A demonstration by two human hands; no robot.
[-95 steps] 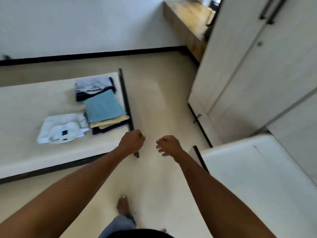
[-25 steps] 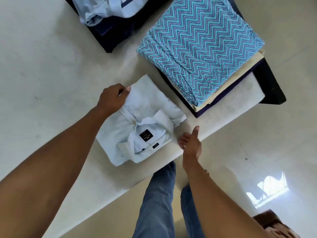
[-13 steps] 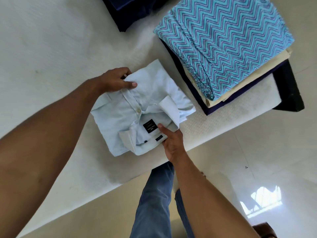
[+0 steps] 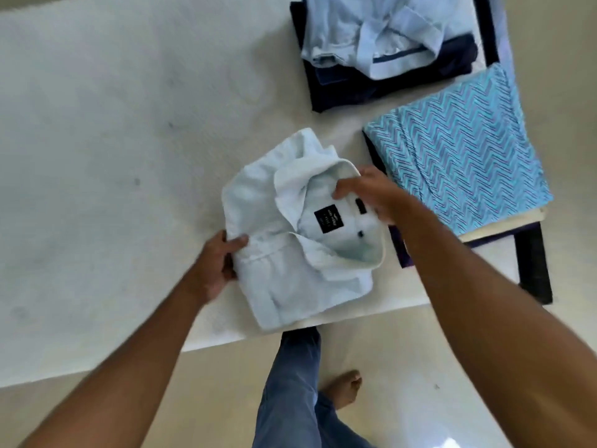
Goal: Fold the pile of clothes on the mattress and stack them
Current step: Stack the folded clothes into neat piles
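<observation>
Left hand (image 4: 219, 263) grips the folded shirt (image 4: 290, 286) by its side, right hand (image 4: 371, 197) pinches its collar, near the mattress (image 4: 97, 156) edge. Beside it lies a folded stack (image 4: 458, 169); a loose pile (image 4: 371, 43) behind looks unfolded, so work remains.

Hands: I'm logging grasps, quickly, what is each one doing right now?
Left hand: closed, gripping the pale shirt by its side edge.
Right hand: closed, holding the same shirt at its collar.
</observation>
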